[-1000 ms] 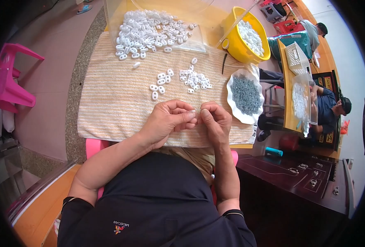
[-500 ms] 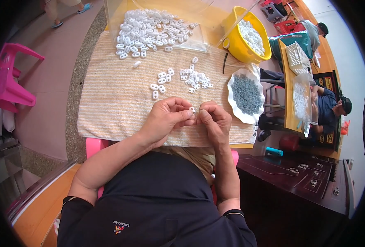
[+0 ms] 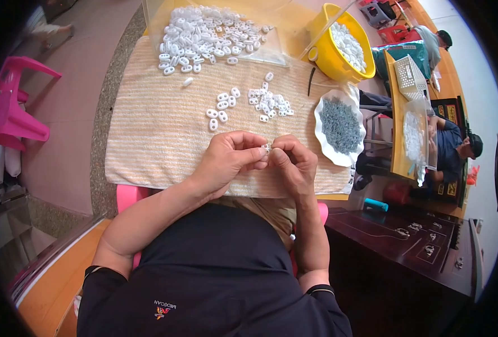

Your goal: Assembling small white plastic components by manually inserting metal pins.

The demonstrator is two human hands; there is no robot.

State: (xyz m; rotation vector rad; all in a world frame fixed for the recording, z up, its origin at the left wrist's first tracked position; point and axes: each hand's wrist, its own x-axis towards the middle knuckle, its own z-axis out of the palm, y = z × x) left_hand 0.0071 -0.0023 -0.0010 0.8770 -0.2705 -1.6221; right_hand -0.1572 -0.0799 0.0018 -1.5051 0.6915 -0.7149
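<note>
1. White and small, a piece sits between the two hands, above the near part of the striped towel, as I watch through the head camera.
2. I see the left hand nearly closed: thumb and forefinger pinch the piece from its left side, and the other fingers curl in behind.
3. The right hand is nearly closed too, thumb and forefinger nipped together at the piece's right end. Whether they hold anything tinier as well, I cannot tell.
4. Beyond the fingers I find two loose groups on the towel: bigger oval pieces with two holes to the left, and a tight heap of smaller white pieces to the right.
5. One white piece lies alone, near the clear tray with its big white pile.
6. To the right of the right hand I make out a wavy white dish full of grey bits; above it stands a yellow bucket of white pieces, with a dark strip near it.
</note>
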